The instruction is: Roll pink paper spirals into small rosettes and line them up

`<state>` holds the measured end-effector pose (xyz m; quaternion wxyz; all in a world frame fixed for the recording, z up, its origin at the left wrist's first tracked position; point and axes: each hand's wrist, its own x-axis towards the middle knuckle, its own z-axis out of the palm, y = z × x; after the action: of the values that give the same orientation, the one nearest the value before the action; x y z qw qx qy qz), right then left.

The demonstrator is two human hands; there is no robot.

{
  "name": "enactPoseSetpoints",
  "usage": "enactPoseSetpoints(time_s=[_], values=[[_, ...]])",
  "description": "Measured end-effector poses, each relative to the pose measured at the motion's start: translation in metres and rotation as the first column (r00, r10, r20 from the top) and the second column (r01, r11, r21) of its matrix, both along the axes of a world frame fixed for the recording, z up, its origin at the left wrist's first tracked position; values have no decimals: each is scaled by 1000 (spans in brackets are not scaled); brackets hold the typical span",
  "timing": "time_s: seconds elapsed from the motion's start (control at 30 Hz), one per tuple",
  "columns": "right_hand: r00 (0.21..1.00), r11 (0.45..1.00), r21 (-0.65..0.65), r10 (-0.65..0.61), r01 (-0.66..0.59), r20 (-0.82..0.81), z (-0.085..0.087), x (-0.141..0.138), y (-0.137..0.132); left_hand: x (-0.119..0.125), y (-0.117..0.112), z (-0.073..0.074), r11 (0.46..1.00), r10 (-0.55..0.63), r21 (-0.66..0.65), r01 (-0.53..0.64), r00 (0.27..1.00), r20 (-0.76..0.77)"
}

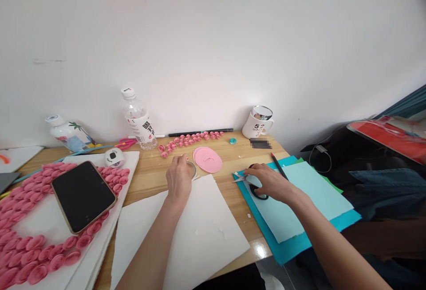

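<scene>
My left hand (179, 179) rests on the wooden desk (229, 157) with its fingers curled on a small round tape roll (192, 169), just left of a stack of pink paper circles (208, 159). My right hand (268, 181) lies over a pair of black-handled scissors (258, 190) on the light blue paper (299, 201); the blade tips (238, 177) stick out to the left. A large white sheet (199, 232) lies under my left forearm.
A white board with many pink paper roses (33, 254) and a dark phone (83, 194) sits at left. Two plastic bottles (140, 119), small pink rolls (189, 140), a white mug (258, 123), a red pencil (278, 166) and a black pen (199, 133) line the back.
</scene>
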<state>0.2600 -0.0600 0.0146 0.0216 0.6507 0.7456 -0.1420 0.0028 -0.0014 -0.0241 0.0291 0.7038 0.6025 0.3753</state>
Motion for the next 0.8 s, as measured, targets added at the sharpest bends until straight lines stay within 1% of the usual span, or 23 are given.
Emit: enactPoseSetpoints(time_s=[0.07,0.1,0.17,0.23,0.27,0.3,0.33,0.4,0.43,0.5,0.57,0.63,0.73,0.8], values=[[1000,1000,4,0,0,-8,1,1,3,1,1,1,1000,-9,-26,10,1000,28],[1000,1000,26,-7,8,-20,1,0,5,1,1,2,999,-24,-27,26,996,81],[997,995,83,-43,49,-69,0,-3,12,3,2,5,996,-66,-44,80,963,260],[985,988,104,-99,115,-144,-3,-8,20,5,1,9,981,-81,-115,154,874,480],[978,987,99,-108,127,-178,-6,-10,23,6,1,12,966,-55,-178,190,818,573],[973,986,98,-112,134,-204,-10,-12,26,6,0,14,947,-35,-221,233,761,648],[969,987,92,-104,128,-225,-13,-13,28,7,0,16,935,-20,-237,265,705,709],[961,991,85,-76,102,-265,-20,-14,30,8,-1,19,921,0,-235,309,607,795],[955,992,83,-63,90,-290,-23,-14,29,8,-1,20,919,7,-230,320,571,821],[939,993,88,-49,83,-341,-27,-12,29,7,0,21,916,24,-230,328,528,849],[925,991,99,-48,92,-376,-30,-10,28,7,1,21,913,38,-241,330,519,854],[925,989,108,-52,100,-378,-31,-10,28,7,1,21,910,50,-255,328,523,851],[943,988,112,-63,105,-327,-30,-11,28,7,1,21,906,63,-268,327,524,850],[956,989,116,-61,97,-287,-28,-13,28,8,1,21,904,64,-266,336,507,859]])
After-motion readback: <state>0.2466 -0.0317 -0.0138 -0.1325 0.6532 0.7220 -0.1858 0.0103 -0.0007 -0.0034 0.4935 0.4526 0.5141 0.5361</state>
